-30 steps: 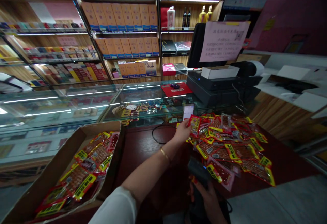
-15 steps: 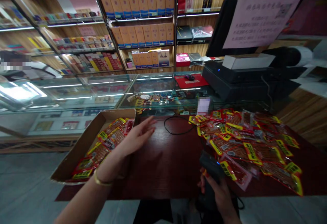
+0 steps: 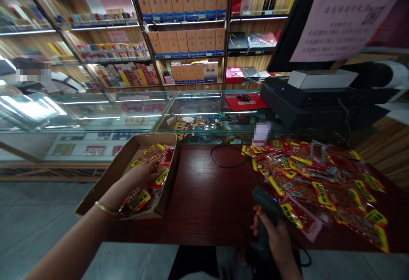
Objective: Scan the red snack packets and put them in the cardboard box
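Observation:
My left hand (image 3: 147, 172), a gold bangle on its wrist, reaches into a shallow cardboard box (image 3: 108, 182). Its fingers are bent down over the red-and-yellow snack packets (image 3: 139, 200) there and touch them, loosely apart; the fingertips are partly hidden. At the table's front edge, my right hand (image 3: 276, 239) is wrapped around the handle of a black barcode scanner (image 3: 266, 205). A small blue light glows on the scanner's head. Right beside it lies a clear-edged packet (image 3: 300, 218), at the near side of a spread pile of similar packets (image 3: 322, 178).
A black cable loop (image 3: 228, 156) lies on the dark red table (image 3: 204, 203). Behind stand a glass display counter (image 3: 194, 112), a mouse on a red mat (image 3: 247, 101) and a monitor (image 3: 292, 33) with a pink paper sheet. A person (image 3: 60, 82) is at the far left.
My left hand has moved left and down, from above the box's right edge onto the packets inside. My right hand still grips the scanner. The view has shifted slightly left.

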`<state>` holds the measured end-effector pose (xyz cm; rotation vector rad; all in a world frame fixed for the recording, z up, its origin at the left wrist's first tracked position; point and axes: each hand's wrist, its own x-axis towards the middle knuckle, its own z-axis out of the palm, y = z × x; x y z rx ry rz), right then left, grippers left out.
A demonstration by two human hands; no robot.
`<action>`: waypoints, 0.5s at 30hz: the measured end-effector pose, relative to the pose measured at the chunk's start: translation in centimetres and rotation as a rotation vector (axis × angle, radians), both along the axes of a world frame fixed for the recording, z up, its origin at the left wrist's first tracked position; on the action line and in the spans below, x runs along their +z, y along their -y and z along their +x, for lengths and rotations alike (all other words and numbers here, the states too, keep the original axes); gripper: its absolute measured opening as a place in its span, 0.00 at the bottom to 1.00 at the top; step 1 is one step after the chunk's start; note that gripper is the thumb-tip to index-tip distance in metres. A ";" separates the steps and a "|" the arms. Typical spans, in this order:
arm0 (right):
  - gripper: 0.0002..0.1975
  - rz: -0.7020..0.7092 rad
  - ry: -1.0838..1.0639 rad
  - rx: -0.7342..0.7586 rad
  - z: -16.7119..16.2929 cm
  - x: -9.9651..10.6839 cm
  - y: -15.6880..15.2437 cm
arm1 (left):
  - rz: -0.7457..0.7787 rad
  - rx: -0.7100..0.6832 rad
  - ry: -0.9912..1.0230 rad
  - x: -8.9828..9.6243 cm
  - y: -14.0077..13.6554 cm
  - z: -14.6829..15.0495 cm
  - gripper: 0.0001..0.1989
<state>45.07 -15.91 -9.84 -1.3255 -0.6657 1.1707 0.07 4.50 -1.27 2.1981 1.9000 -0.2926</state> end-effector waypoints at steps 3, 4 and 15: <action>0.27 -0.006 -0.006 -0.021 0.3 -0.4 0.4 | 0.032 0.010 -0.034 1.1 0.2 0.7 0.33; 0.27 -0.019 -0.010 -0.027 0.5 -0.6 0.5 | 0.031 0.005 -0.037 1.4 0.3 0.8 0.34; 0.28 -0.069 -0.060 -0.007 1.2 -1.7 0.6 | 0.040 -0.248 -0.051 2.2 -1.3 -0.2 0.42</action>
